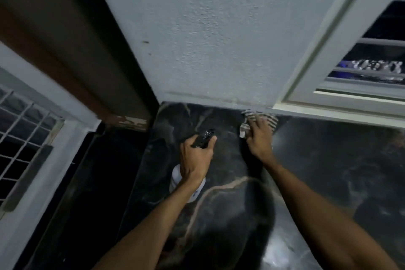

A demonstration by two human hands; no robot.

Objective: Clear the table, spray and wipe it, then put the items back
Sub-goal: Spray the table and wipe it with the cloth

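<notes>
A black marble table top [219, 215] with pale veins fills the lower middle of the head view and runs up to a grey wall. My left hand [196, 160] grips a spray bottle with a black trigger head [202, 139] and a white body [176, 176] that shows below my wrist. The nozzle points toward the wall. My right hand [259, 138] lies flat with fingers spread on a striped cloth [268, 119], pressing it to the marble at the foot of the wall.
The grey wall [219, 39] borders the table's far edge. A window with a white frame [341, 103] and bars stands at the right. At the left are a brown door frame [65, 76], a dark drop beside the table, and a grilled window [24, 133].
</notes>
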